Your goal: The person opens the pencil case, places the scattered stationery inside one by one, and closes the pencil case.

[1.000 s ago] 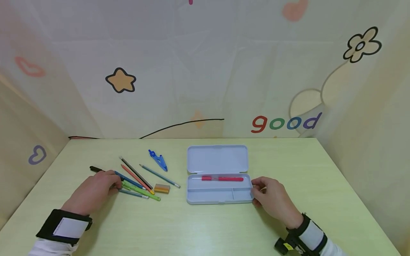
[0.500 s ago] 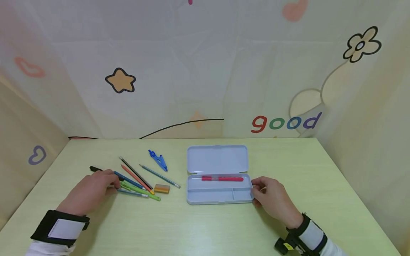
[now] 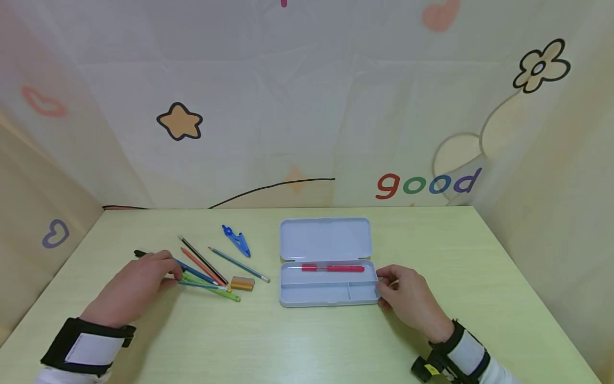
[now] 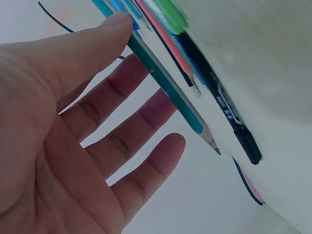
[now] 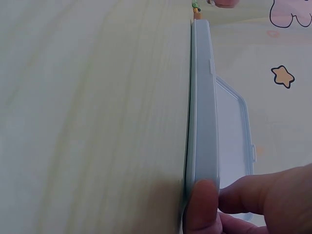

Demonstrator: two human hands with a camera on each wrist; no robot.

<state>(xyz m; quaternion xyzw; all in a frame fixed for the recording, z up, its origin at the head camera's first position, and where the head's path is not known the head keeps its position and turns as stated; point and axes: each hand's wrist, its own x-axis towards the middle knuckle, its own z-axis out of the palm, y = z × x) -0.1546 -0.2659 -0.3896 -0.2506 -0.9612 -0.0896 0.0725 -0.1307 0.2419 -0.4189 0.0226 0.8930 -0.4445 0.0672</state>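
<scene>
Left hand [image 3: 136,285] pinches a newly lifted blue pencil [image 4: 172,92], apparently free to move, as right hand [image 3: 411,301] grips pencil case [image 3: 314,294].

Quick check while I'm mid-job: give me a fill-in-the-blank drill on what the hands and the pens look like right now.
1. The left hand pinches a teal pencil between its fingers and ____.
2. The right hand grips the pencil case, whose lid is ____.
3. The pen inside the case is coloured ____.
4. The drawing compass is coloured ____.

Missing words: thumb; open; red; blue.
</scene>
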